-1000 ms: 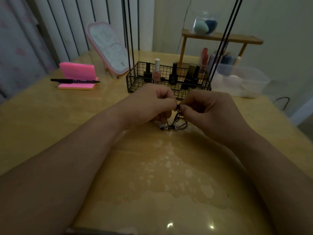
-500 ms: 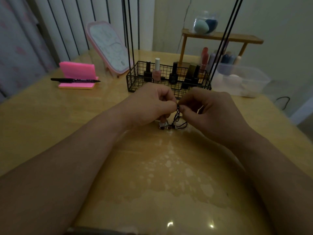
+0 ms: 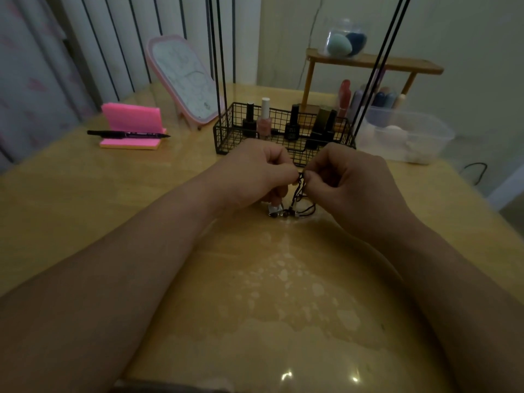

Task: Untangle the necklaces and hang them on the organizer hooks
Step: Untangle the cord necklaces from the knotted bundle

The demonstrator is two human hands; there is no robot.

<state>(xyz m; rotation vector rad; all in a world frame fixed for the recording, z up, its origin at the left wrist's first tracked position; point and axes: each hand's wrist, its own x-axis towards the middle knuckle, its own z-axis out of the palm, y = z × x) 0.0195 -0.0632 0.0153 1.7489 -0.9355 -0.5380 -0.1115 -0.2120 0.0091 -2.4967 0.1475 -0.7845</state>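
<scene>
Above table (image 3: pixel 85 208), hands pinching tangled necklaces (image 3: pixel 297 199)

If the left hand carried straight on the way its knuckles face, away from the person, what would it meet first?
Most likely the wire basket just beyond the left hand, though depth is hard to judge.

no text, label or number here is sharp enough to read.
</scene>
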